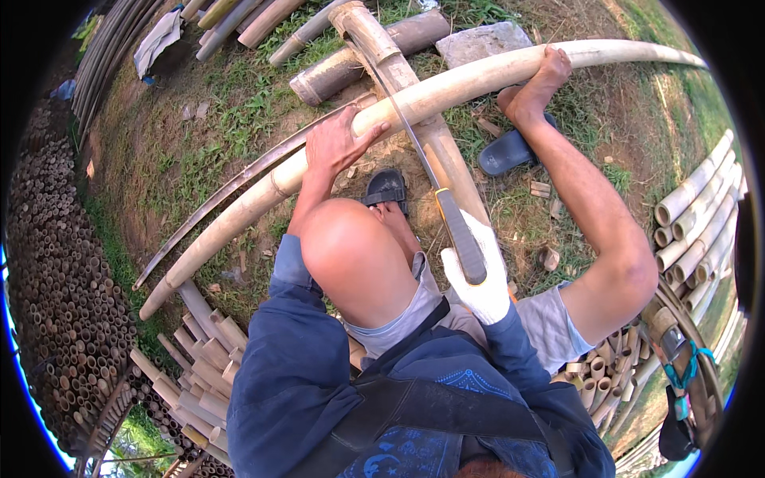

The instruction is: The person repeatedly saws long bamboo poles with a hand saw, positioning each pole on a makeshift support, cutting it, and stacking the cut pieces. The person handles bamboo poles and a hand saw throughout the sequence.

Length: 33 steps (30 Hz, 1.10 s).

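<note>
A long pale bamboo pole [470, 82] runs from the lower left to the upper right, resting across a thicker bamboo support [458, 163]. My bare left hand [335, 143] wraps over the pole, left of the support. In a white glove, my right hand [478, 279] grips the dark handle of a hand saw [460, 239]. The saw's blade reaches up and lies against the pole just right of my left hand; whether its teeth are in a cut I cannot tell. My bare right foot [538, 88] presses on the pole farther right.
A split bamboo strip [231, 191] lies beside the pole. A thick bamboo piece [327, 76] and a flat stone [482, 44] are on the far ground. A loose slipper [508, 153] sits under my right leg. Cut bamboo stacks [689, 211] stand right, lower left and far left.
</note>
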Each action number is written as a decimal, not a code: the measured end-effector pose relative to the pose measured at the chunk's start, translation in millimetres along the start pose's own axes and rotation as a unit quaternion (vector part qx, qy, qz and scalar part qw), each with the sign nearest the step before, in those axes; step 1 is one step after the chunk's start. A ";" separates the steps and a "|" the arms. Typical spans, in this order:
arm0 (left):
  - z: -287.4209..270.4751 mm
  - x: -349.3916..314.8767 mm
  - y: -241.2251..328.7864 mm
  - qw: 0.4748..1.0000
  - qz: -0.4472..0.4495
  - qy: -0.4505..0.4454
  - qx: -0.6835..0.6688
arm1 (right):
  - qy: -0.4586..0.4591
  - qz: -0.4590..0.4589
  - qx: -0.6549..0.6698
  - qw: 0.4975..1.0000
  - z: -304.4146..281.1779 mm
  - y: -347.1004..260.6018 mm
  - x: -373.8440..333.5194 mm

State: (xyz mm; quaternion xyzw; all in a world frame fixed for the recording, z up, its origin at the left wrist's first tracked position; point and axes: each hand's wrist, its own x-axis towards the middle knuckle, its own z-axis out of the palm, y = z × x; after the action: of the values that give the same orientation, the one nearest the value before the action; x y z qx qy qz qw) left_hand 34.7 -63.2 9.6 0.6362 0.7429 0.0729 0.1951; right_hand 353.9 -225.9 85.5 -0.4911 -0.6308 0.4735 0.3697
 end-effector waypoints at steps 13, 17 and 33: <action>-8.6 4.8 4.9 1.000 -0.025 0.016 -0.003 | -0.003 -0.038 0.033 0.999 -10.5 9.7 -25.8; 4.2 -1.8 8.5 1.000 -0.015 0.004 0.008 | -0.008 -0.028 0.025 0.999 -16.2 12.8 -32.2; 2.5 -7.8 2.6 0.998 0.012 -0.004 0.065 | 0.011 -0.017 -0.069 0.997 -26.5 19.0 -104.8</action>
State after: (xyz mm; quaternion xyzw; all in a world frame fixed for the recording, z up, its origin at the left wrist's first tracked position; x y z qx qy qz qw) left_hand 38.9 -70.6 9.7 0.6567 0.7377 0.0240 0.1549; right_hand 409.3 -320.0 74.5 -0.5100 -0.6658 0.4175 0.3498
